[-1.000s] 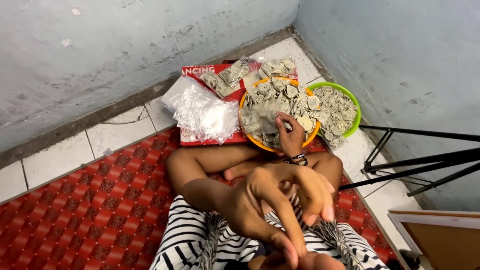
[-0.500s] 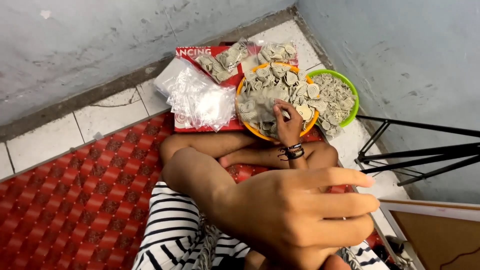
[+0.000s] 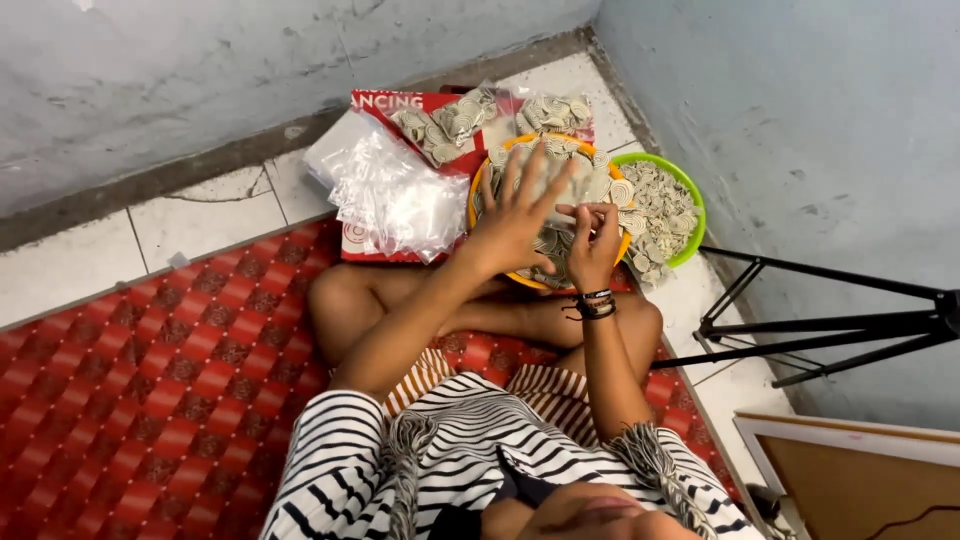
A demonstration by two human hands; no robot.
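Orange bowl of pale chips beneath spread left-hand fingers.

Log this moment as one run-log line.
left hand: fingers spread over orange bowl of pale spiral pieces | right hand: fingers pinching one piece above the bowl | green bowl: beside it, full | clear bags: left of bowls
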